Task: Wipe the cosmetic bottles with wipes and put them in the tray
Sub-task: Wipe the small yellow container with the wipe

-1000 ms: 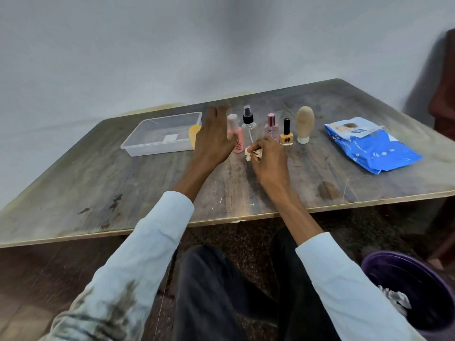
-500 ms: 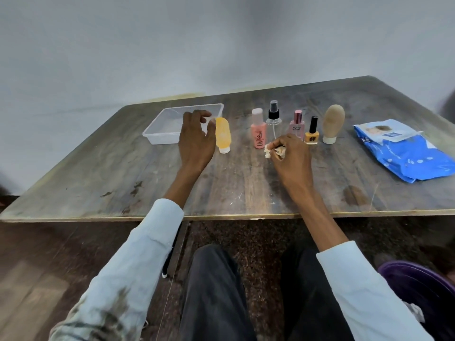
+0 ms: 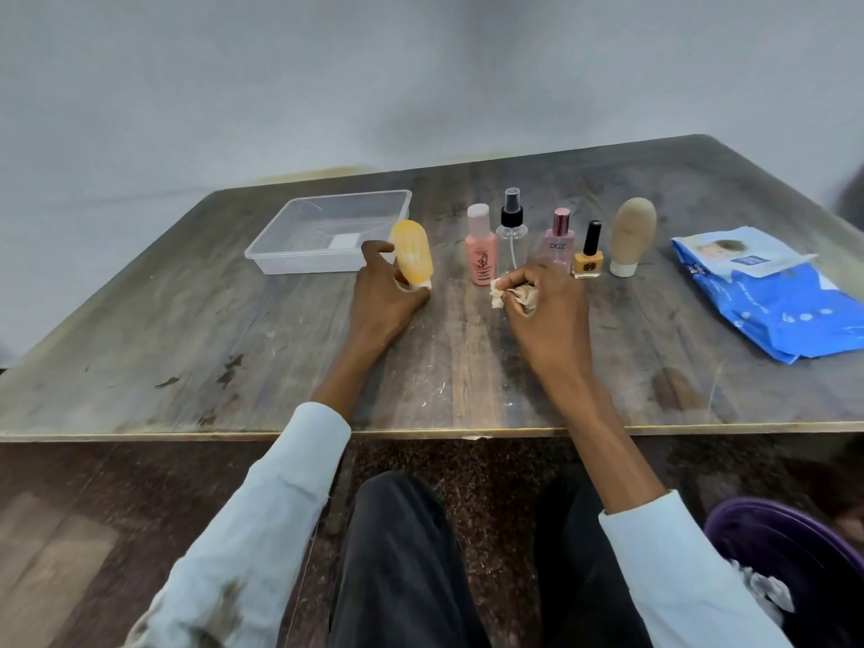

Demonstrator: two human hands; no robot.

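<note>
Left hand (image 3: 381, 297): the yellow bottle (image 3: 412, 253) is gripped near its cap, upright on the table (image 3: 187, 329) beside the tray (image 3: 280, 261), likely for wiping.
Right hand (image 3: 544, 304): a crumpled wipe (image 3: 507, 294) is clenched, kept ready.
Other bottles (image 3: 481, 247): left standing in a row, apparently awaiting cleaning.

Orange bottle (image 3: 411, 253) upright beside tray (image 3: 299, 266)

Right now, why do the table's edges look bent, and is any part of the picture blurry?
Head view: the wide-angle lens bows the table, so its far corners curve; the floor at lower left and the purple bin at lower right are smeared; the bottles, like the orange tube and nail polish, stay fairly sharp; light is soft, with faint shadows.
</note>
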